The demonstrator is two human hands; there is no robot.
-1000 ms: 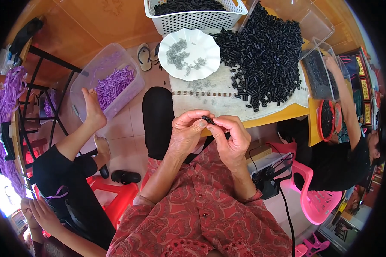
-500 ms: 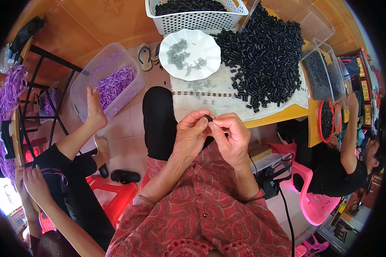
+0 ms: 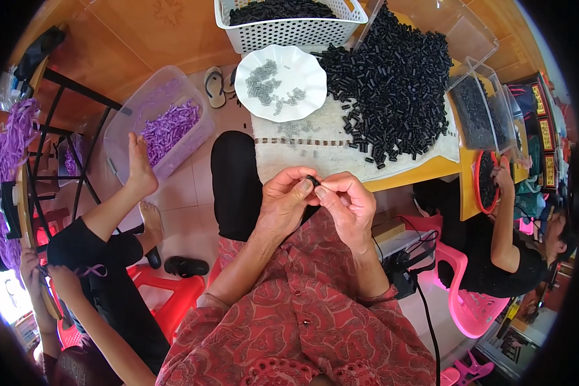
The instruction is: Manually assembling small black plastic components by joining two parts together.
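Note:
Above my lap, a small black cylindrical piece (image 3: 311,179) is pinched between both sets of fingertips. My left hand (image 3: 284,201) grips it with thumb and forefinger. My right hand (image 3: 347,204) presses thumb and forefinger against its other end. Just beyond the hands lies a white cloth (image 3: 283,168) on the table. On it stand a white scalloped plate (image 3: 309,100) with small clear pieces (image 3: 264,82) and, to the right, a large heap of black cylindrical pieces (image 3: 392,90). A few more clear pieces lie loose near the plate.
A white perforated basket (image 3: 296,35) of black pieces stands at the back. Clear boxes (image 3: 479,116) sit at right, near a co-worker's hand in a red basket (image 3: 486,193). At left are a tub (image 3: 112,145) of purple strips, another person's legs and a red stool (image 3: 164,296).
My hands stay almost in place, still pinching the black piece. The co-worker at right has lowered a hand into the red basket. The person at left has moved a hand along the purple strip.

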